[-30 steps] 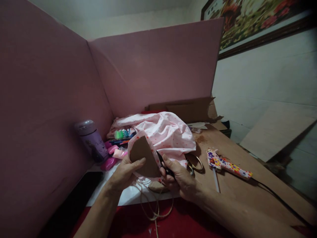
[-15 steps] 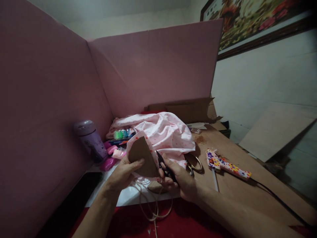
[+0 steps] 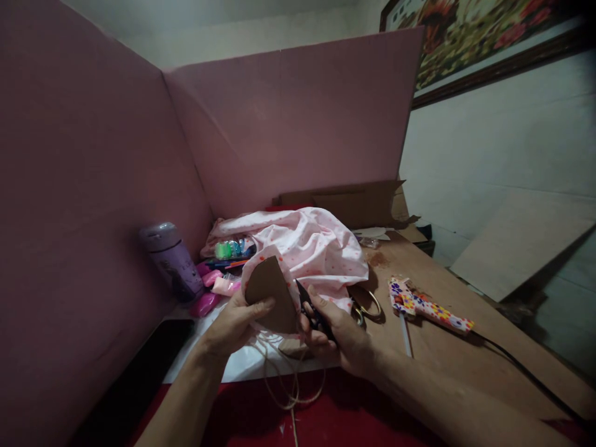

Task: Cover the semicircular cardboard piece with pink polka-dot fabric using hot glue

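A piece of brown cardboard (image 3: 272, 295), curved on one side, is in my left hand (image 3: 242, 316), with the thumb pressed on its face. Pink fabric with red dots (image 3: 249, 264) lies behind the cardboard and shows as a border around its edge. My right hand (image 3: 338, 323) is closed around dark scissors (image 3: 305, 298), whose tip points up along the right edge of the cardboard and fabric. How far the blades are apart is not clear. Twine (image 3: 295, 400) hangs in loops below the hands, and another cardboard piece (image 3: 295, 349) lies under them.
A heap of dotted fabric (image 3: 321, 242) lies behind. Gold-handled scissors (image 3: 370, 304) and a flowered glue gun (image 3: 431, 307) with its cord are on the right. A purple bottle (image 3: 174, 264), pink packets (image 3: 205, 304) and a dark flat object (image 3: 139, 366) are on the left. Pink panels (image 3: 298, 124) stand behind.
Both hands hold the same things in nearly the same pose. The view has shifted slightly, and the cardboard and scissors appear a little farther right.
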A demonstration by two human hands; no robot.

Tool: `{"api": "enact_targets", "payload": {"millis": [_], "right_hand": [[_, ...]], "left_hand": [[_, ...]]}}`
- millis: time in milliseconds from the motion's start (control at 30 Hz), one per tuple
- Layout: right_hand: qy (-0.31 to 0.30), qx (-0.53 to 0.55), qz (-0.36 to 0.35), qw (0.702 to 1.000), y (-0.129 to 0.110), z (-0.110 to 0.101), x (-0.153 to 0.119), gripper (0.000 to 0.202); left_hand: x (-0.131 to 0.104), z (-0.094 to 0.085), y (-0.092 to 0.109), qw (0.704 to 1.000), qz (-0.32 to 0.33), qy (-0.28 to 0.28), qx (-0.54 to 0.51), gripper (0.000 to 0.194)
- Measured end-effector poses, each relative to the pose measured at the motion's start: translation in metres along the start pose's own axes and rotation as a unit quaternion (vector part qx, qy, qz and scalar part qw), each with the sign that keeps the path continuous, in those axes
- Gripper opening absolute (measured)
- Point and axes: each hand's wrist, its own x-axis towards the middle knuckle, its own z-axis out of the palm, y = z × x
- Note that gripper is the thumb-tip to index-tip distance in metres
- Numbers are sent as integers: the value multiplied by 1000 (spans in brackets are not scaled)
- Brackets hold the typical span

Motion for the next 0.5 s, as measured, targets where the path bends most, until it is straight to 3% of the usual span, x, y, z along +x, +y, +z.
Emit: {"api": "enact_targets", "payload": {"millis": [133,500], "right_hand": [[6,12,-10,1000,1,0,1,46],[-1,83,-23,996,3,1,2,43]], "left_hand": [[0,-1,-1,1000,-10,2,6,40],[1,4,-1,1000,-15,3,9,25]]}}
